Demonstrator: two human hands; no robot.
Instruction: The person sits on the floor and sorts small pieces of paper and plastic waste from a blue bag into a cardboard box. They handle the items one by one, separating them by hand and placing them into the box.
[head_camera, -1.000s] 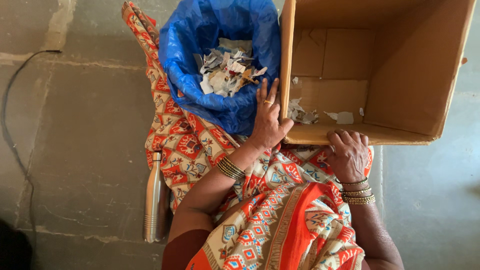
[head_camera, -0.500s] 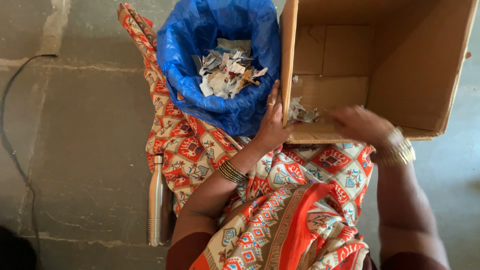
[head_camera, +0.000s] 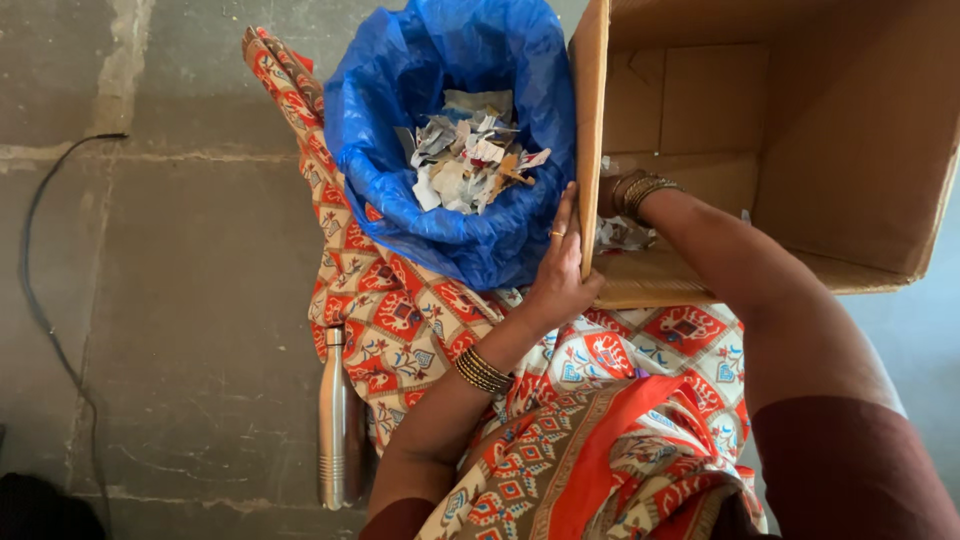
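A large open cardboard box (head_camera: 850, 150) lies tipped toward me on my lap. My left hand (head_camera: 560, 270) grips its left wall near the front corner, fingers flat on the outside. My right arm reaches deep into the box. Only the bangled wrist and a sliver of my right hand (head_camera: 606, 196) show behind the wall, just above a small heap of torn paper scraps (head_camera: 622, 235) on the box floor. Whether that hand holds anything is hidden. Left of the box, a blue plastic bag (head_camera: 400, 90) stands open with several paper scraps (head_camera: 465, 165) inside.
Orange patterned cloth (head_camera: 400, 310) covers my lap and trails under the bag. A steel bottle (head_camera: 340, 430) lies on the concrete floor at my left. A dark cable (head_camera: 40, 300) runs along the floor at far left.
My right hand left the box's front edge and swung inside it, toward the scraps in the left corner. My left hand slid from the corner to a flat grip on the left wall.
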